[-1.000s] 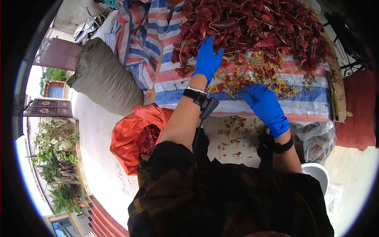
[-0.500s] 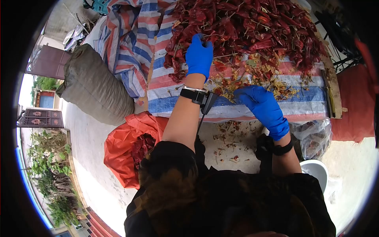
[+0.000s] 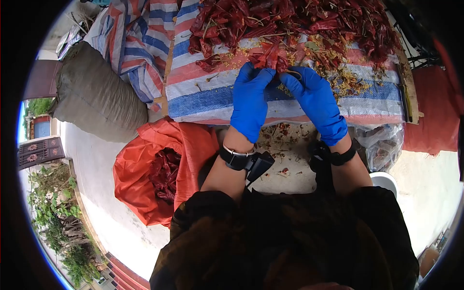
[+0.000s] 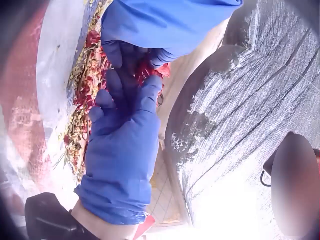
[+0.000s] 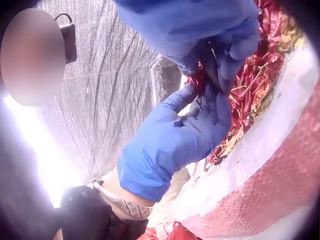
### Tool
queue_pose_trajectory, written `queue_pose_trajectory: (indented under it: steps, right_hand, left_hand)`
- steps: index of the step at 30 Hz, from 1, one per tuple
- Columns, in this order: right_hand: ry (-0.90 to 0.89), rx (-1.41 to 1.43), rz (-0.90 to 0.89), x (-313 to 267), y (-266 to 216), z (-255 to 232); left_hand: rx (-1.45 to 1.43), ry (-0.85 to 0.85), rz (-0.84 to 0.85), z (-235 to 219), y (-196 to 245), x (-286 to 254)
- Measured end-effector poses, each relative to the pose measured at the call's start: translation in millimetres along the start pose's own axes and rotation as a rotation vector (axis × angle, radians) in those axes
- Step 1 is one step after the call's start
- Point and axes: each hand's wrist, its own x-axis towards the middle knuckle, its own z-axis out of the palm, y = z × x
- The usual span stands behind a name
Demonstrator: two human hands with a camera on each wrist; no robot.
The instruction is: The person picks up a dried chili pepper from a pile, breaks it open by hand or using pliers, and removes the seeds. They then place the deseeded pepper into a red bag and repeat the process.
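Observation:
Both hands wear blue gloves and meet over the near part of the striped sheet in the head view. Between their fingertips is a dried red chili pepper (image 3: 270, 59), with a thin curved stem by the right fingers. My left hand (image 3: 250, 102) pinches the chili from one side, and my right hand (image 3: 316, 104) pinches at its stem end. In the left wrist view, a crumpled bit of the chili (image 4: 154, 72) shows between the gloves; the fingers hide most of it. The right wrist view shows only a small red part (image 5: 198, 78).
A heap of dried chilies (image 3: 290, 19) covers the far side of the striped sheet (image 3: 203, 104), with stems and yellow seeds scattered before it. An open red sack (image 3: 128, 169) holding chilies stands at left below the table. Behind it leans a full grey-green sack (image 3: 96, 92).
My left hand has drawn back from the heap to the near side, beside the right hand. A chili is now between both hands. The head view has shifted, bringing the red sack more into sight.

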Motion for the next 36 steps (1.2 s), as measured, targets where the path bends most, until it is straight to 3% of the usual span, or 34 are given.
queue_pose_trajectory:
  steps: [1,4,6,7,9,10,11,12,13,14,16,18,21,24,26,28,30,31,32,34,36]
  right_hand:
    - [0.050,-0.056,-0.088,3.6,2.5,-0.5]
    - [0.083,-0.204,-0.133,8.0,0.8,-8.0]
    - [0.126,-0.285,-0.196,10.2,1.8,-14.1]
    - [0.044,-0.341,-0.212,9.9,-3.9,-19.2]
    - [-0.039,-0.394,-0.226,10.1,-15.3,-23.7]
    - [-0.175,-0.253,-0.129,10.9,-20.0,-25.1]
    - [-0.310,-0.111,-0.030,11.0,-23.2,-25.7]
    - [-0.310,-0.112,-0.029,10.2,-25.5,-24.7]
    - [-0.343,0.045,0.086,9.6,-27.6,-22.8]
    - [-0.375,0.201,0.201,9.4,-28.8,-21.2]
    - [-0.360,0.147,0.228,10.0,-27.7,-18.3]
    - [-0.342,0.099,0.252,11.1,-23.4,-17.2]
    - [-0.288,0.011,0.100,10.7,-17.7,-17.9]
    - [-0.365,0.173,0.048,5.9,-22.8,-21.9]
    - [-0.248,0.612,0.403,0.1,-35.5,-16.7]
    - [-0.151,0.776,0.439,-5.8,-35.1,-1.3]
    - [-0.033,1.023,0.584,-8.3,-36.1,8.9]
    - [-0.139,1.244,0.703,-6.0,-25.9,7.1]
    - [-0.138,1.244,0.700,-6.9,-20.8,8.7]
    - [-0.256,1.547,0.701,-9.3,-15.3,11.3]
    - [-0.266,1.566,0.705,-10.8,-15.6,12.5]
  left_hand:
    - [-0.009,-0.005,-0.005,-1.5,-1.8,0.7]
    - [0.057,0.021,-0.067,-4.2,-5.9,-1.5]
    - [0.592,0.176,0.271,-0.7,-3.2,-6.0]
    - [0.590,0.180,0.268,-1.1,2.8,-7.6]
    - [1.242,-0.060,1.029,-3.7,18.0,-9.4]
    - [1.243,-0.060,1.030,-5.3,18.3,-9.9]
    - [1.218,-0.252,0.978,-7.3,17.2,-11.0]
    - [1.186,-0.440,0.920,-9.5,14.9,-12.5]
    - [1.054,-0.464,0.691,-11.0,12.1,-14.5]
    - [1.051,-0.462,0.689,-12.3,10.5,-16.0]
    - [0.967,-0.376,0.495,-10.7,10.9,-19.9]
    - [0.982,-0.381,0.503,-11.1,11.0,-19.9]
    - [1.061,-0.416,0.525,-13.3,6.9,-18.8]
    - [1.022,-0.433,0.534,-11.7,4.0,-20.5]
    - [0.923,-0.425,0.528,-6.6,5.0,-24.4]
    - [0.887,-0.300,0.776,0.1,6.6,-27.5]
    - [0.884,-0.306,0.786,-2.2,3.5,-26.8]
    - [0.883,-0.308,0.794,-3.6,1.8,-26.6]
    - [0.883,-0.310,0.796,-3.3,0.0,-26.6]
    - [0.897,-0.216,0.873,-1.6,-4.6,-28.5]
    - [0.888,-0.198,0.871,-1.8,-8.7,-28.4]
